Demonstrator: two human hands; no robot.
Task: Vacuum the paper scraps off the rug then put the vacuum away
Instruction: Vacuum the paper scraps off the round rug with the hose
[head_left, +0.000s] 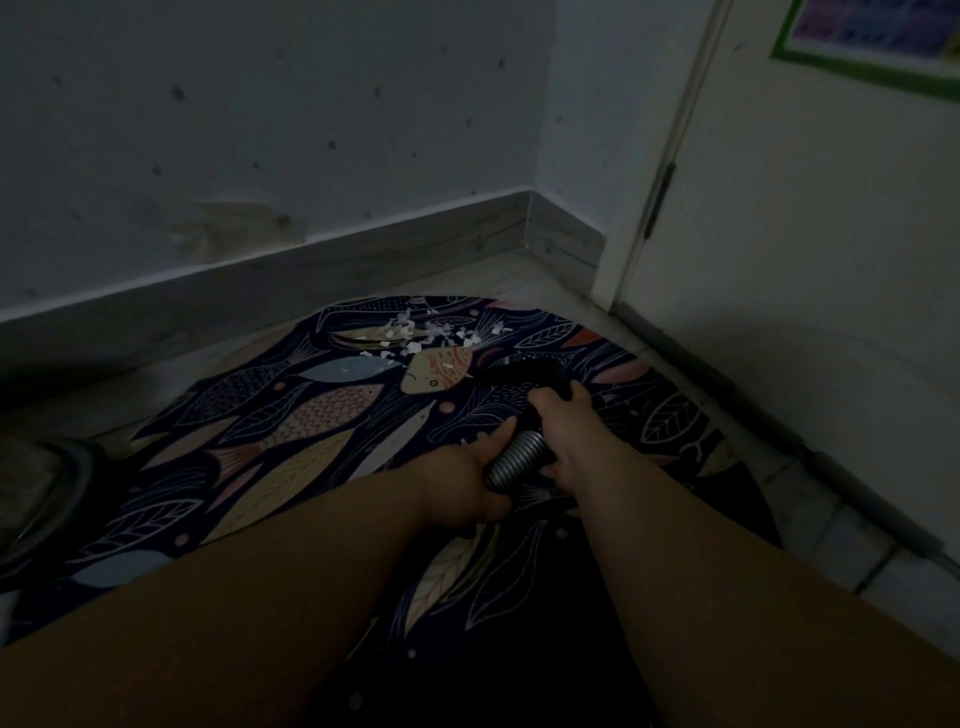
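A round dark rug (291, 431) printed with fish and leaves lies on the floor in dim light. White paper scraps (426, 335) are scattered on its far part, near the wall. The vacuum's grey ribbed hose (514, 457) runs up to a black nozzle (524, 376) that points toward the scraps, a short way short of them. My left hand (467, 483) grips the ribbed hose from below. My right hand (558, 415) grips the black handle part just ahead of it.
A wall with a pale skirting board (322, 260) runs behind the rug and meets a corner. A white door (779, 234) stands at the right, with a threshold strip along the tiled floor. A dark rounded object (47, 483) sits at the left edge.
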